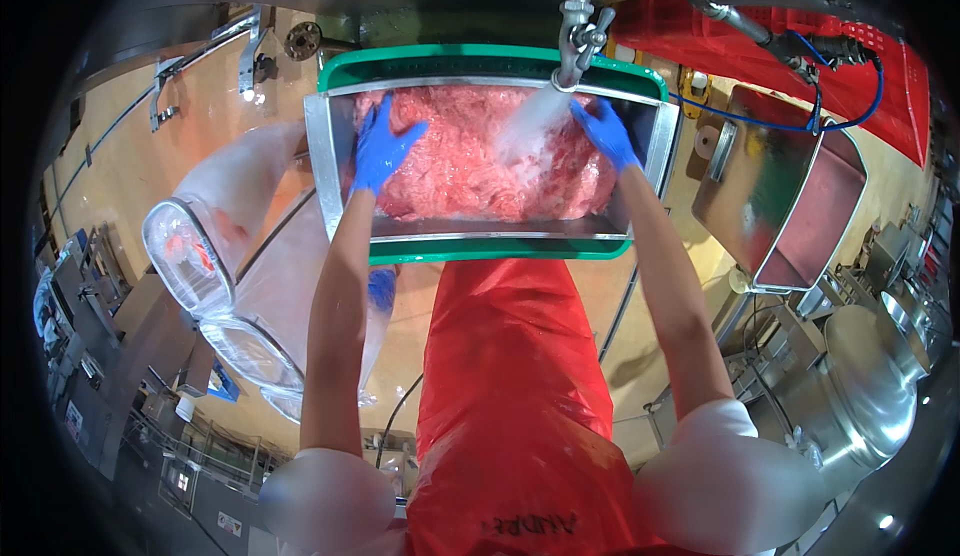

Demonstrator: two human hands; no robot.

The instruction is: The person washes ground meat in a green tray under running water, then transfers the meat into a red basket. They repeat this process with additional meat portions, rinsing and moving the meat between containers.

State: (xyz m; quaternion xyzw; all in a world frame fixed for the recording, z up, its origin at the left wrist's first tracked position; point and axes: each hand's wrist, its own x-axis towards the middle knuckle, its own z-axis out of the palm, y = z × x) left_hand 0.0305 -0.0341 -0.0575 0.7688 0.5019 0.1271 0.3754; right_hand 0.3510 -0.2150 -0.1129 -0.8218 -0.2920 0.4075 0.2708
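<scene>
A rectangular metal tub [500, 227] holds a mass of wet pink raw meat [450, 156], and it sits in a larger green plastic crate [440, 53]. Water streams from a metal tap [578, 41] onto the meat, right of the middle. My left hand [383, 146], in a blue glove, rests on the meat at the tub's left end with fingers spread and thumb apart. At the right end my right hand [605, 133], also blue-gloved, reaches over the meat beside the stream, fingers stretched out. Neither hand grips anything that I can see.
Bins lined with clear plastic bags [190, 256] stand on the left. To the right is a tilted metal cart [790, 196] with reddish contents. Red crates [880, 66] and a blue hose [740, 116] are at the back right. A shiny metal drum [850, 386] stands lower right.
</scene>
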